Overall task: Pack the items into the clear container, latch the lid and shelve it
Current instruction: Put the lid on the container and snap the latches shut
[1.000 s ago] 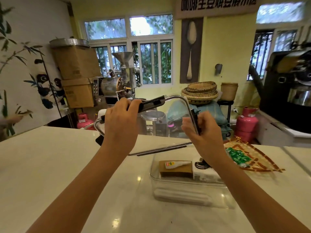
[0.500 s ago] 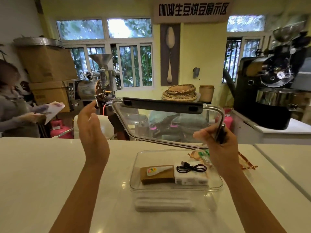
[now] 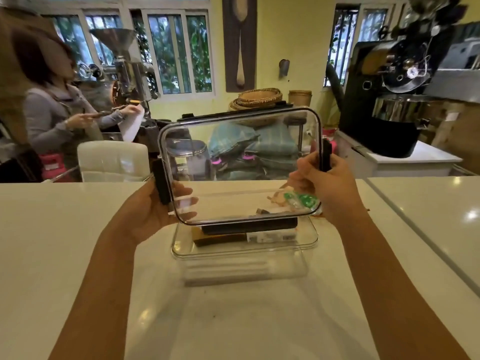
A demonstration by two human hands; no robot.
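Note:
The clear container (image 3: 244, 252) stands on the white counter, holding a brown box (image 3: 220, 239) and a white box (image 3: 272, 236). I hold the clear lid (image 3: 241, 165) with black latches tilted nearly upright just above the container's far rim. My left hand (image 3: 153, 206) grips its left edge at the black latch. My right hand (image 3: 324, 185) grips the right edge at the other latch. The lid's lower latch hides part of the contents.
The white counter (image 3: 78, 255) stretches left and front. A patterned mat with a green packet (image 3: 301, 201) lies behind the container. A person in grey (image 3: 57, 113) stands beyond the counter at left. A black roaster (image 3: 394, 100) sits on a side counter at right.
My left hand, open and apart from the lid half a second ago, now grips its left edge. The lid has swung from flat overhead to nearly upright and come down to the container's rim.

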